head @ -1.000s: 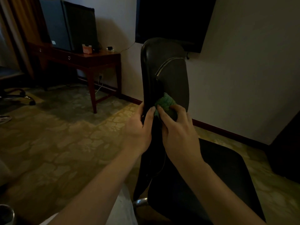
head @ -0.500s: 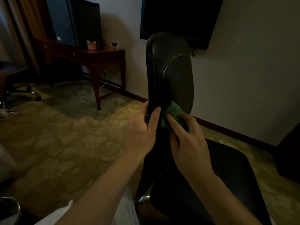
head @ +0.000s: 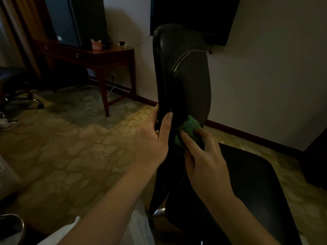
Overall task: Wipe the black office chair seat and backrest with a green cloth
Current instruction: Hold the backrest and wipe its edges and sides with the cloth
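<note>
Your left hand (head: 152, 144) grips the side edge of the backrest (head: 185, 76), thumb laid across it, steadying the chair. Just right of it, the green cloth (head: 188, 129) sits bunched against the backrest's lower part, above the rear edge of the seat (head: 247, 183). Your right hand (head: 207, 160) clutches it there, fingers curled over it. You're on the backrest step, I judge. Next, press firmly and sweep across its face, then take the seat.

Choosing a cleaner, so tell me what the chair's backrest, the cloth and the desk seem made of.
Backrest: probably black leather or vinyl, smooth with a dull sheen and a stitched seam. Cloth: green knitted or terry fabric, matte, with a bumpy looped surface. Desk: reddish-brown wood, apparently varnished, since its top shows glossy reflections.
</note>
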A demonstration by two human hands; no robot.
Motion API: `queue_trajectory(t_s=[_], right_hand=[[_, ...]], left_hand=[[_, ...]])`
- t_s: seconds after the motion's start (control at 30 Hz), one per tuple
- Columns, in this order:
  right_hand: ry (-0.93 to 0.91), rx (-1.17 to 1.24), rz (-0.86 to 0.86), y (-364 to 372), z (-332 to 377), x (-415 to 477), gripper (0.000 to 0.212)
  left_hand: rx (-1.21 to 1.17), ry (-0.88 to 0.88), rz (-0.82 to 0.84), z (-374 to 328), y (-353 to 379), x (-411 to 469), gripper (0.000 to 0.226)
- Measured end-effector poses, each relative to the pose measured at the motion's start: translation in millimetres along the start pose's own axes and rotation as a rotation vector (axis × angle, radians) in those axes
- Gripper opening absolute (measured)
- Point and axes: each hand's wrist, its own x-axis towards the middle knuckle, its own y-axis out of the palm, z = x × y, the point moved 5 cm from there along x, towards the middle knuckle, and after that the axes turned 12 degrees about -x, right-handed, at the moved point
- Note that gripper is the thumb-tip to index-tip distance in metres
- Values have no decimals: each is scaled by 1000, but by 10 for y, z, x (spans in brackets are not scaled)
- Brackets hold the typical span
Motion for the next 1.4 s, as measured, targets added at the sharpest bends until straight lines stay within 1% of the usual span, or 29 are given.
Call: queue_trajectory(t_s=[0.2, 0.3, 0.47, 0.57, 0.73, 0.93, 1.13, 1.27, 1.4], right_hand=[[-7, 22, -84, -162, 86, 264, 45], [-14, -2, -84, -188, 157, 436, 45], [2, -38, -89, -116, 186, 403, 44], [16, -68, -48, -16, 119, 268, 45], [-25, -57, 30, 17, 6, 117, 44], [-73, -40, -64, -193, 69, 383, 43], [-24, -48, -50, -175, 193, 453, 46], [27, -64, -39, -104, 174, 329, 46], [43, -52, 5, 9, 96, 134, 45]], left_hand=[[-45, -19, 28, 79, 7, 35, 42], [-95, -68, 91, 154, 11, 50, 46], [-178, -128, 130, 176, 0, 56, 52], [-193, -147, 127, 200, 4, 38, 52], [-175, -133, 131, 195, 13, 47, 55], [-203, -149, 169, 174, -13, 69, 52], [-247, -159, 160, 148, -10, 56, 51], [-257, -172, 128, 184, 7, 49, 52], [-238, -192, 141, 212, 12, 41, 54]])
